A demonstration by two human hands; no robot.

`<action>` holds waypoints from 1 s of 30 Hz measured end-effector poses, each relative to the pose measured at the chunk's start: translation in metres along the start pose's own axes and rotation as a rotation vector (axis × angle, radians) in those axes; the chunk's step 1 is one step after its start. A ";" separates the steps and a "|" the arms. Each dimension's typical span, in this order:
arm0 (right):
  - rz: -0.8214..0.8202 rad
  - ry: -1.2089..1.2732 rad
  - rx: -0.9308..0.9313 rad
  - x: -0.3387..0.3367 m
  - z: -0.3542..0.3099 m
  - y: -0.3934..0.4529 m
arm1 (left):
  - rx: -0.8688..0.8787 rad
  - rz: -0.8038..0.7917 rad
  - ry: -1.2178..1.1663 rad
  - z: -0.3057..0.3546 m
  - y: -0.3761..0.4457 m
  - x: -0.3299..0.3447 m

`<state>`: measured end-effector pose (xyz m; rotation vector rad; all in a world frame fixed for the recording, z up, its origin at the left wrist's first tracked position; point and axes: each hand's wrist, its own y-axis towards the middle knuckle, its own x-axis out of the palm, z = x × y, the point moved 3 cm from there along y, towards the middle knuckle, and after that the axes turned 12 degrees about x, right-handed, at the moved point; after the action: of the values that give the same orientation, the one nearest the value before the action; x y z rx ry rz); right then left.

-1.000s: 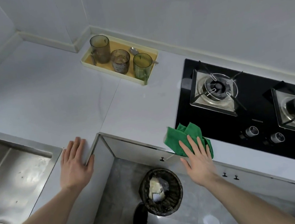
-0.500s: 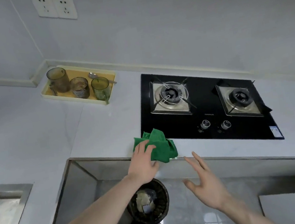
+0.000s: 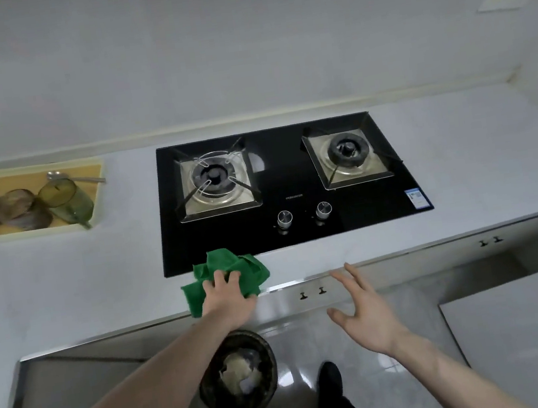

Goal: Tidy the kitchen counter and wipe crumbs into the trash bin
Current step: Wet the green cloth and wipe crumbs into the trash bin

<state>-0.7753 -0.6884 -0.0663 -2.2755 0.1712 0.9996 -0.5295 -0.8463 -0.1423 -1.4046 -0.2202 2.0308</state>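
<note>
A crumpled green cloth [image 3: 240, 266] lies on the white counter [image 3: 65, 291] at its front edge, just in front of the black gas hob [image 3: 286, 180]. My left hand [image 3: 227, 298] presses down on the cloth and grips it. My right hand [image 3: 365, 311] hovers with fingers spread in front of the counter edge, right of the cloth, holding nothing. A dark round trash bin [image 3: 238, 374] with crumpled paper inside stands on the floor directly below the cloth.
A yellow tray [image 3: 86, 167] at the back left holds three tinted cups and a spoon. The hob has two burners and two knobs. Cabinet fronts with small handles run under the counter. My dark shoe [image 3: 330, 376] is beside the bin. Wall sockets sit high up.
My left hand came off the counter corner and took over the green cloth from my right hand, which drew back and opened. The view swung right, centring the hob.
</note>
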 end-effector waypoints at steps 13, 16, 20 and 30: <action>-0.107 -0.075 0.008 -0.088 0.108 0.091 | -0.035 -0.121 -0.268 0.192 0.059 0.048; -0.176 -0.146 -0.106 -0.082 0.090 0.110 | -0.046 0.051 -0.420 0.161 0.039 0.044; -0.225 -0.204 -0.242 -0.048 0.037 0.127 | -0.102 0.215 -0.331 0.103 -0.001 0.031; -0.145 -0.533 -0.219 0.009 0.017 0.145 | -0.101 0.265 -0.154 0.061 -0.026 -0.013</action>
<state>-0.8310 -0.7909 -0.1540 -2.0818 -0.3379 1.5602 -0.5699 -0.8205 -0.0950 -1.3993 -0.2141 2.3789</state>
